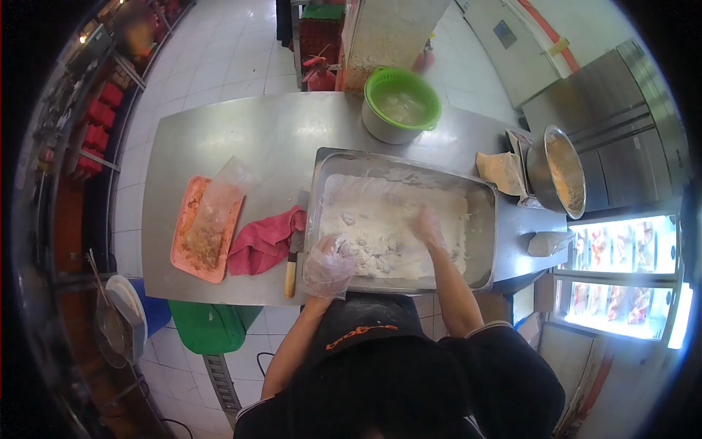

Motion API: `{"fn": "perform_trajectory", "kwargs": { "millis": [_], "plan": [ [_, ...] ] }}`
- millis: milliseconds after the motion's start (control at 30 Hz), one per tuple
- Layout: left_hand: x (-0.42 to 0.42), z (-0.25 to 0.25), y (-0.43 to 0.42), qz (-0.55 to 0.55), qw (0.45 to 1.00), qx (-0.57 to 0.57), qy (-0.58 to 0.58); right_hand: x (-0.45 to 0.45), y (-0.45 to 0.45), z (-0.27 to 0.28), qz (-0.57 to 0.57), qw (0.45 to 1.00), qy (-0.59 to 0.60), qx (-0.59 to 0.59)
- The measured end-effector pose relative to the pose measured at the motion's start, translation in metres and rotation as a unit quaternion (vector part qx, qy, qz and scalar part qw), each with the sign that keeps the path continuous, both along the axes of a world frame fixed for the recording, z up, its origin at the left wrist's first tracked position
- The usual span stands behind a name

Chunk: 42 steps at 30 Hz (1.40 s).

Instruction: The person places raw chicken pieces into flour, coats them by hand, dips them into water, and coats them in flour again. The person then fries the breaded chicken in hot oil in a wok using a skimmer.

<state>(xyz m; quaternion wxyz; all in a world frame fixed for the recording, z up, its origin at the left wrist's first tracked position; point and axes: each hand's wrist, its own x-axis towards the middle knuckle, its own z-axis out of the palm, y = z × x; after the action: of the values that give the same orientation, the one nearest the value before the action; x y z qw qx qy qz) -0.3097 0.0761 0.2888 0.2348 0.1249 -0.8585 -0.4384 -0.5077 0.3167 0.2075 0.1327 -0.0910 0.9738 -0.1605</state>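
Note:
A deep metal tray (482,241) of white flour (395,197) stands before me. Several flour-coated pieces (376,260), their kind unclear, lie in the flour, mostly in the front left half. My left hand (329,269), in a loose clear plastic glove, reaches over the tray's front left corner beside these pieces. Its fingers look bent, but glove glare and flour hide whether they grip anything. Toward the right middle of the tray, my right hand (428,225) dips into the flour. Motion blur and flour cover its fingers.
Left of the tray are a wooden-handled knife (291,271), a red cloth (267,241) and an orange tray (201,260) with a plastic bag. A green colander (373,91) in a white tub stands behind. At right are a paper bag (501,173) and a metal bowl (559,172).

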Motion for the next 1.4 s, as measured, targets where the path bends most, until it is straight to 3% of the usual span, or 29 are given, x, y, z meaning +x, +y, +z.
{"fn": "perform_trajectory", "kwargs": {
  "millis": [67,133,167,233,267,333,467,533,600,733,833,967,1133,1200,1300,1400],
  "plan": [
    [-0.001,-0.002,0.0,-0.002,1.0,0.003,0.016,-0.019,-0.019,-0.007,0.0,0.998,0.057,-0.001],
    [0.0,-0.007,0.001,-0.003,0.999,0.008,0.032,-0.035,-0.043,-0.01,0.059,0.994,-0.072,0.059],
    [0.0,-0.012,0.001,0.0,0.999,-0.008,0.034,-0.031,-0.055,-0.01,0.057,0.994,-0.071,0.058],
    [0.001,-0.019,-0.001,-0.004,0.999,-0.026,0.037,-0.018,-0.081,-0.001,0.085,0.996,0.017,0.03],
    [0.001,-0.021,-0.003,-0.003,0.999,-0.021,0.048,-0.015,-0.085,-0.015,0.079,0.996,0.018,0.03],
    [0.0,-0.023,-0.003,-0.011,0.998,-0.012,0.061,-0.019,-0.077,-0.072,0.117,0.973,0.171,0.097],
    [0.002,-0.022,-0.001,-0.012,1.0,-0.01,0.023,-0.031,-0.052,-0.086,0.152,0.981,0.121,0.02],
    [0.002,-0.018,-0.001,-0.006,1.0,-0.004,0.014,-0.035,-0.033,-0.042,0.016,0.998,-0.02,0.064],
    [0.002,-0.007,0.0,0.011,1.0,-0.006,0.018,-0.034,0.016,-0.071,-0.05,0.992,0.112,0.037],
    [0.0,-0.015,-0.002,0.001,0.999,-0.022,0.035,-0.031,0.042,-0.015,-0.042,0.978,0.198,0.05],
    [0.001,-0.013,-0.004,-0.043,0.998,0.0,0.036,-0.038,0.05,-0.031,-0.172,0.984,0.032,0.021],
    [0.001,-0.014,-0.004,-0.031,0.999,-0.021,0.035,-0.075,0.084,-0.101,-0.119,0.991,0.052,0.024],
    [-0.001,-0.015,-0.002,-0.002,0.999,-0.015,0.041,-0.073,0.076,-0.094,-0.141,0.99,0.008,-0.005],
    [0.0,-0.016,0.0,-0.001,1.0,0.004,0.029,-0.064,0.074,-0.093,-0.126,0.987,0.062,0.072],
    [0.002,-0.01,-0.005,-0.014,0.999,-0.013,0.045,-0.039,0.038,0.009,-0.081,0.996,0.027,-0.002],
    [0.003,-0.006,-0.004,-0.016,0.999,0.01,0.033,-0.037,0.052,-0.037,-0.096,0.99,0.087,0.062]
  ]
}}
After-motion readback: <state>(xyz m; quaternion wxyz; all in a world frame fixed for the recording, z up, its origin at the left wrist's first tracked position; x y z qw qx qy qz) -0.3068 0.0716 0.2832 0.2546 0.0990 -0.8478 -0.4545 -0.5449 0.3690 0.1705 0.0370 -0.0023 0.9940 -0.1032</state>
